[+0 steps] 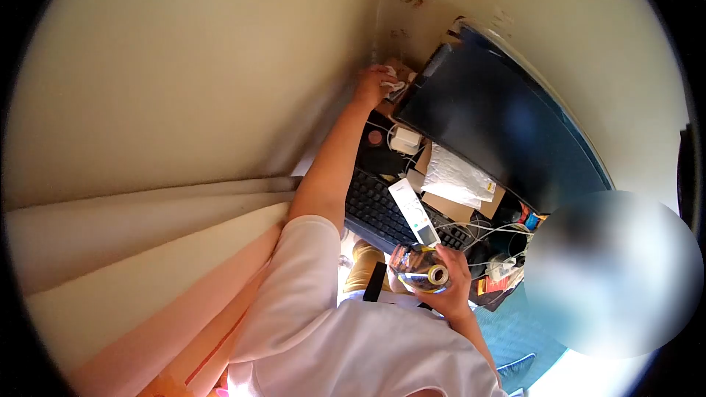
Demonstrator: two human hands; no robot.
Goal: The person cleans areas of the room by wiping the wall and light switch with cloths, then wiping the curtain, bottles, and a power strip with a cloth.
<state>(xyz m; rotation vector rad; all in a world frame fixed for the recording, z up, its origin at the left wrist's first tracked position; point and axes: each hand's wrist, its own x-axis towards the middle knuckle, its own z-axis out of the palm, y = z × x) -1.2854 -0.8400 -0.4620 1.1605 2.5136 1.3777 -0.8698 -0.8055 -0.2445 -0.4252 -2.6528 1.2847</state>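
My left hand [373, 86] reaches far out to the corner beside the monitor. Its fingers close on a crumpled white tissue [395, 87], which lies over a brown cardboard box. Close to my body, my right hand [454, 283] wraps round a clear bottle [415, 267] with a label. The bottle tilts so that its uncapped mouth faces me. A white remote control [414, 211] lies across the black keyboard [379, 204], just beyond the bottle.
A large dark monitor [485, 110] stands against the wall. Before it are a white padded envelope [457, 176], a white adapter [405, 140] and tangled white cables. A curtain [154, 239] hangs at the left. A blurred round patch covers the right side.
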